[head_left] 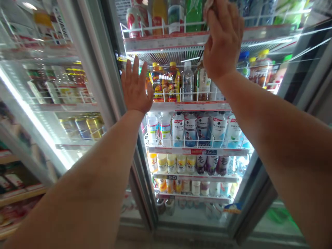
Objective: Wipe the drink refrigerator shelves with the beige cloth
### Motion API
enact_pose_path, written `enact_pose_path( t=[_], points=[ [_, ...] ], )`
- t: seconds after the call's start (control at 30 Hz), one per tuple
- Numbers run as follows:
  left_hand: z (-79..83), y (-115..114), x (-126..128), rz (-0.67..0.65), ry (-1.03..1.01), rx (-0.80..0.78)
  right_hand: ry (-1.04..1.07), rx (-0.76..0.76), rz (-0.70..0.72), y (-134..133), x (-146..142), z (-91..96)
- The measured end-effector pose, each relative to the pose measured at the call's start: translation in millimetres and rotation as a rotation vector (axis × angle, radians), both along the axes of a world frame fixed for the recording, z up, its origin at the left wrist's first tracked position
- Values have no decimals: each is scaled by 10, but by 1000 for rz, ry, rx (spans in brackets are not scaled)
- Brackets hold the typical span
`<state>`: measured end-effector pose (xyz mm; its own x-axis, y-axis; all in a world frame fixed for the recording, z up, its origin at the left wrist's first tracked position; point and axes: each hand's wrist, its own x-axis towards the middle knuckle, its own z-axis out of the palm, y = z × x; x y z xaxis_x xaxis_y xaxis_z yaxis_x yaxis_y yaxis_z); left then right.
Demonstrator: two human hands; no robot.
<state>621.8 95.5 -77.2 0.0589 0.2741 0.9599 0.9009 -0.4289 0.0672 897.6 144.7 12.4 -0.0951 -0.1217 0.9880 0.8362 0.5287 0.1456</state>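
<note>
My left hand [137, 87] is spread flat at the left side of the glass door [193, 223] of a drinks fridge, fingers apart and pointing up. Higher up and to the right, my right hand [223, 43] presses a crumpled, pale brownish cloth [209, 7] against the glass; only a small edge of it shows by the fingers. Behind the glass, near the left hand, stand dark bottles with yellow caps [173, 81]. A green bottle [194, 15] stands on the top shelf beside the cloth.
White wire shelves [166, 44] inside hold rows of bottles and cans. A grey metal door frame [100, 52] runs down the left, with another lit fridge section beyond it. At the lower left are wooden-edged shelves [23, 195] with packaged goods.
</note>
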Motion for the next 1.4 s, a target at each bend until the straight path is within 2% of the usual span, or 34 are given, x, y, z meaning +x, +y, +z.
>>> enact_pose_path(
  t=[0.1, 0.2, 0.27, 0.37, 0.43, 0.5, 0.63, 0.7, 0.77, 0.9, 0.97, 1.03, 1.17, 1.23, 1.3, 1.4],
  points=[
    [-4, -15, 18, -9, -19, -6, -367, 78, -27, -50, 51, -83],
    [-8, -42, 49, -3, -28, -1, -435, 100, -53, -67, 52, -145],
    [-9, -68, 78, -2, -37, -13, -270, 104, -52, -41, 22, -140],
    [-6, -106, 119, 31, -50, -36, 123, 78, -48, 25, -22, -76],
    [-3, -117, 126, 36, -58, -52, 257, 45, -47, 50, -26, -42],
    [-3, -109, 111, -13, -73, -72, 136, 38, -29, 47, -4, -42],
    [-18, -59, 44, -196, -138, -149, -482, 95, 48, 13, 58, -112],
    [-28, -39, 22, -235, -156, -159, -599, 102, 71, 19, 60, -134],
    [-35, -33, 17, -219, -149, -129, -455, 97, 66, 45, 36, -129],
    [-36, -44, 31, -161, -129, -82, 245, 76, 82, 116, -28, -70],
    [-34, -45, 32, -176, -138, -107, 372, 69, 108, 127, -31, -60],
    [-32, -39, 24, -208, -147, -138, 206, 78, 104, 104, -7, -82],
    [-27, -24, 4, -202, -143, -135, -550, 116, -15, 2, 57, -171],
    [-26, -23, 2, -197, -139, -136, -672, 86, -50, -25, 51, -198],
    [-28, -25, 6, -193, -137, -138, -503, 57, -49, -19, 12, -204],
    [-36, -27, 14, -160, -130, -106, 33, 62, -50, 10, -50, -194]
  ],
)
